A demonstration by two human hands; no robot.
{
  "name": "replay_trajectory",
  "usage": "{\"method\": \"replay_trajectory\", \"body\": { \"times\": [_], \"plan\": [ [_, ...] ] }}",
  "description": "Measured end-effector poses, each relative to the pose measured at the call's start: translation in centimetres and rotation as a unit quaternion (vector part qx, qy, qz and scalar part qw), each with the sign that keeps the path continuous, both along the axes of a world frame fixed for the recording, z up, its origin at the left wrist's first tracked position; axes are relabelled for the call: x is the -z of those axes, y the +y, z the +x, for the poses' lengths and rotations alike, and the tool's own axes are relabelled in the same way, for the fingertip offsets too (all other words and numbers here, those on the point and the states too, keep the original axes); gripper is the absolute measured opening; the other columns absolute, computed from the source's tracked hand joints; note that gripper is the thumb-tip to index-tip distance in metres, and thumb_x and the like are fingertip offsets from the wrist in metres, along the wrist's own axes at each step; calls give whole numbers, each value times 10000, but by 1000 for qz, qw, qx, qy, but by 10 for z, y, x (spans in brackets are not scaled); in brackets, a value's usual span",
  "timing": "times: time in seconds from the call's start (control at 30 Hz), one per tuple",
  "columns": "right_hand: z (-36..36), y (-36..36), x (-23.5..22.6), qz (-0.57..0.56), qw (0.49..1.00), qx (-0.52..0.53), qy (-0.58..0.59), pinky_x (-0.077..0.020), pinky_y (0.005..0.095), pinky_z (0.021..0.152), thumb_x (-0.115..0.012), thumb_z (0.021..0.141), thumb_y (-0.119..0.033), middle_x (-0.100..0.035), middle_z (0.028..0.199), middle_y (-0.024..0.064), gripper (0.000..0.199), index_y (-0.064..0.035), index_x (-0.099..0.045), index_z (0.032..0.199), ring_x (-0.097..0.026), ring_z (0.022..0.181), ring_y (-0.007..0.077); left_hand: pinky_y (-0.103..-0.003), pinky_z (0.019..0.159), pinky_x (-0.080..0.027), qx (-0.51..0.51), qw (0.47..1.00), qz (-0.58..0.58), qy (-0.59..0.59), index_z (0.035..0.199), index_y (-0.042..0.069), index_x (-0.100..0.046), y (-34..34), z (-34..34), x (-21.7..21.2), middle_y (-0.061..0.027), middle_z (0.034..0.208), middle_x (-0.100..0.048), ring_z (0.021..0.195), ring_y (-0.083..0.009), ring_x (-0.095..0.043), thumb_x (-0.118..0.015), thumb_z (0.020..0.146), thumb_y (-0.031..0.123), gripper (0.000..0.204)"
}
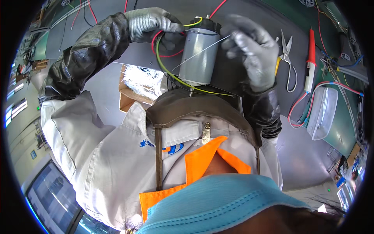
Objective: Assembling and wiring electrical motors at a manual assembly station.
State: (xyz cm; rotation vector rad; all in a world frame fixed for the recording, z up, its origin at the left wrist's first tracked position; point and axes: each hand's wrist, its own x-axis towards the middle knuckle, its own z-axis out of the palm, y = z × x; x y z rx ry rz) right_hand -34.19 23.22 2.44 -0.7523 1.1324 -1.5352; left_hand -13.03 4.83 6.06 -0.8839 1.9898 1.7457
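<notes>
Grey cylindrical metal motor [198,58] upright above counter [233,74]. Left hand [150,23] grip closed on wires at motor top; right hand [253,50] pinches thin white cable tie [202,52] across motor. Judgement: keep tie taut, motor steady.

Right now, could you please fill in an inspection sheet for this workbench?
Surface: dark grey mat on a green bench.
Job's things: grey cylindrical motor, thin white tie across it.
Clutter: scissors, red-handled tool, clear plastic tray, box of white ties.
Hands: left hand grips the motor's top; right hand pinches the tie.
Cables: red and yellow-green wires from the motor.
Surroundings: nothing seen clearly.
</notes>
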Motion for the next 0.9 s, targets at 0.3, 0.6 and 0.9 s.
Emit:
{"method": "replay_trajectory", "body": {
  "times": [0.3,0.6,0.9],
  "plan": [
    [36,0,15,-317,666,-10,676,-559,319,659,-655,808,-122,-663,971,41,418,-110,-656,1226,-668,813,196,-227,377,-327,-60,973,36,-221,1001,34,-689,12,-4,-30,-3,571,-486,442,-71,-463,-466,961,692,696],
    [34,-6,24,-312,667,-36,676,-565,337,702,-649,831,-165,-656,1039,88,404,-110,-660,1231,-670,883,218,-218,499,-440,-7,997,-57,-43,1066,11,-685,24,3,22,-71,704,-629,527,-91,-558,-496,996,435,469],
    [28,-20,24,-103,995,-8,-13,-598,365,883,-540,949,54,-663,1207,176,312,78,-582,1257,-685,1043,235,-166,540,-459,-324,924,-25,202,1158,-56,-610,63,-6,47,-37,898,-683,632,-34,-581,-641,962,441,536]
  ]
}}
